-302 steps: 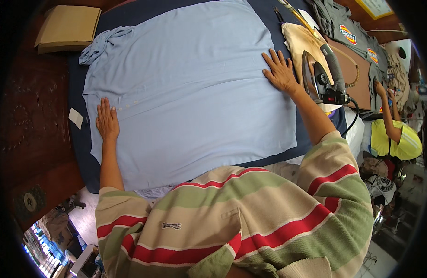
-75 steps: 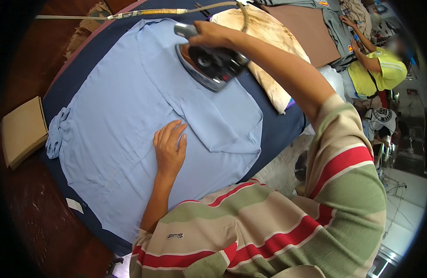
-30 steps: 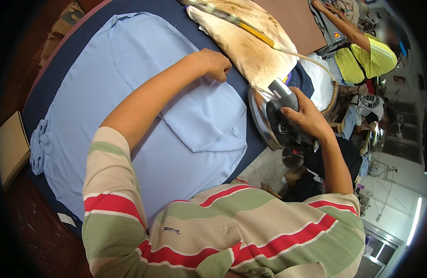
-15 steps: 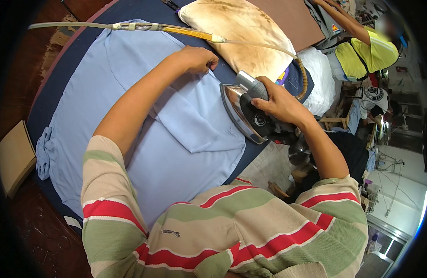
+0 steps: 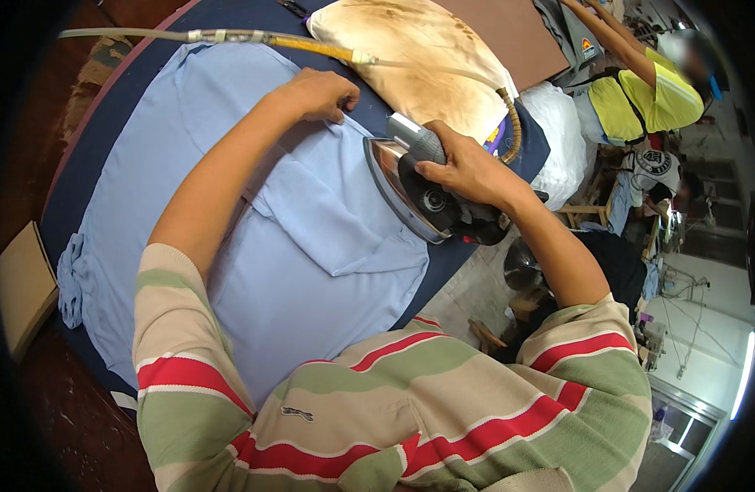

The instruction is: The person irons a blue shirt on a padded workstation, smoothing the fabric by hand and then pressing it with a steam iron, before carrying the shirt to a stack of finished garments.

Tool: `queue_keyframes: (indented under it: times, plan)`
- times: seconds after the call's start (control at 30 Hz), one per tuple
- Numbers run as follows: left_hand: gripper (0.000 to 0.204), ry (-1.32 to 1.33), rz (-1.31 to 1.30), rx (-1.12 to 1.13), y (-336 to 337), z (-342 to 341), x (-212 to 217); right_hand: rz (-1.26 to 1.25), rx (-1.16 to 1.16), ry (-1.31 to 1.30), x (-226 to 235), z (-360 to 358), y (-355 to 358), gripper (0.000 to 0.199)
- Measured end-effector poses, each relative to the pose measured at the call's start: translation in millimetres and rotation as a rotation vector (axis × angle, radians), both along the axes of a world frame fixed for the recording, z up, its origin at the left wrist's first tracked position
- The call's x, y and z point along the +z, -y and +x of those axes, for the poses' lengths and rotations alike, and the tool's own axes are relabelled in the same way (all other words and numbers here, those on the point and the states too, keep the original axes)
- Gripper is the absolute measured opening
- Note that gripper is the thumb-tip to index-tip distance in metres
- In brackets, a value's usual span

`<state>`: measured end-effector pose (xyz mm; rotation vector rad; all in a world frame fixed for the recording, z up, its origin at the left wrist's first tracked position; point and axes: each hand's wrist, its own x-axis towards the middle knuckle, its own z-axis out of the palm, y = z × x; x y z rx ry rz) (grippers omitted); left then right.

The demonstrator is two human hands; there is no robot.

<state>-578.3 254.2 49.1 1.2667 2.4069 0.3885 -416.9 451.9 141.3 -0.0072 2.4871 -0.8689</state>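
A light blue garment (image 5: 312, 303) lies spread over a dark blue padded board (image 5: 74, 193), with a fold of cloth across its middle. Its far edge is pinched by my left hand (image 5: 318, 94), the fingers curled closed on the fabric. My right hand (image 5: 468, 164) is wrapped round the grey handle of a steam iron (image 5: 422, 184). The iron is tilted, its metal soleplate edge along the garment's right border; whether it presses on the cloth I cannot tell. A bunched cuff-like end (image 5: 71, 279) of the garment hangs at the board's left side.
A pale hose (image 5: 271, 38) with yellow wrapping arches across the far side towards the iron. Beyond lies a scorched cream pad (image 5: 410, 57). White plastic (image 5: 554, 139) is bunched at the right. A person in a yellow shirt (image 5: 656, 98) works at the far right.
My left hand has shifted a little left with the garment's edge. The iron in my right hand has moved left too, now overlapping the cloth's border more. The whole view has shifted slightly.
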Motion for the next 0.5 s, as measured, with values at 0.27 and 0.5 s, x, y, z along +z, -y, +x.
queue_keyframes:
  times: [0.27,0.5]
  plan:
    - [0.017,-0.002,-0.027,0.1,31,-22,4,-0.022,0.036,-0.095,5,-14,6,0.048]
    - [0.017,-0.02,-0.026,0.089,29,-24,-4,-0.05,0.082,-0.088,-7,-29,17,0.047]
